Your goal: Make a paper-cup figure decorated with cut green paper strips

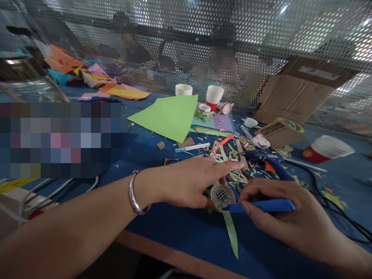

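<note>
My right hand (279, 213) grips a blue marker (261, 205), its tip touching the lower edge of a small round paper piece (222, 198). Dark grid lines and marks cover the face of this piece, which looks like a cut-off cup base. Green paper strips stick out from it, one long pointed strip (231, 236) hanging toward the table's front edge. From the left, my left hand (188, 180) holds the round piece by its side, thumb low and index finger stretched out above. A silver bangle is on that wrist.
Paper scraps (235, 170) litter the blue table (116, 217). Behind lie a green sheet (171, 118), an orange pen (223, 142) and a white pen (193, 147). Stacked cups (328, 149) and a cardboard box (293, 93) stand right, near a black cable (319, 190). Perforated metal closes the back.
</note>
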A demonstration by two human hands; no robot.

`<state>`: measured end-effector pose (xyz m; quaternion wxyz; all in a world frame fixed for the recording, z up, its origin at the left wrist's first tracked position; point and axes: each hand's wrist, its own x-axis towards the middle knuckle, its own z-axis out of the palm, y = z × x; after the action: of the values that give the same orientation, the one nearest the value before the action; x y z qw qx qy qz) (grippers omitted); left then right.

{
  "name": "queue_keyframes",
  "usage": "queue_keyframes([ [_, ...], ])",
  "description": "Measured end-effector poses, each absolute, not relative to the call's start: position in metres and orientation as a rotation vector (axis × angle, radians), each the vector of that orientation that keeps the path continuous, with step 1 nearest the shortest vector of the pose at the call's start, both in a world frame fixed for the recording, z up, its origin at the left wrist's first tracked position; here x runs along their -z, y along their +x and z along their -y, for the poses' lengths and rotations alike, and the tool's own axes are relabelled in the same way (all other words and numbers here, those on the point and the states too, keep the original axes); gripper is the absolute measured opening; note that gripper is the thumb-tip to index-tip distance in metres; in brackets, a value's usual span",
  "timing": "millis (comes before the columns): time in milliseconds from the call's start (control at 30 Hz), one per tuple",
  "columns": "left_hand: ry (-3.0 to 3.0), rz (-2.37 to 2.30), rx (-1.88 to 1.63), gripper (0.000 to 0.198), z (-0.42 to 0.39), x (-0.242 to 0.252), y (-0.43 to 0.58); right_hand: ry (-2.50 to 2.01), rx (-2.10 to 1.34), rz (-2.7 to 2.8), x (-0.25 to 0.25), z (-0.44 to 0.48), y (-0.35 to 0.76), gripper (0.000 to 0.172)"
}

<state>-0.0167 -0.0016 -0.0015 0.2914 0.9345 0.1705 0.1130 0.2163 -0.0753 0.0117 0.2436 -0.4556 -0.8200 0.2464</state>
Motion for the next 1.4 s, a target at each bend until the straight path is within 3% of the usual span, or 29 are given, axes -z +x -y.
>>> queue_keyframes([
  [467, 2.515, -0.484, -0.325, 0.089, 0.0025, 0.0015, -0.0161, -1.340, -0.756, 2.177, -0.0105, 0.0715, 0.2185, 0.017],
  [1400, 2.505, -0.452, -0.308, 0.077, 0.0026, -0.0005, -0.0169, -1.326, -0.612, 2.222, -0.0115, 0.0724, 0.2221, 0.016],
])
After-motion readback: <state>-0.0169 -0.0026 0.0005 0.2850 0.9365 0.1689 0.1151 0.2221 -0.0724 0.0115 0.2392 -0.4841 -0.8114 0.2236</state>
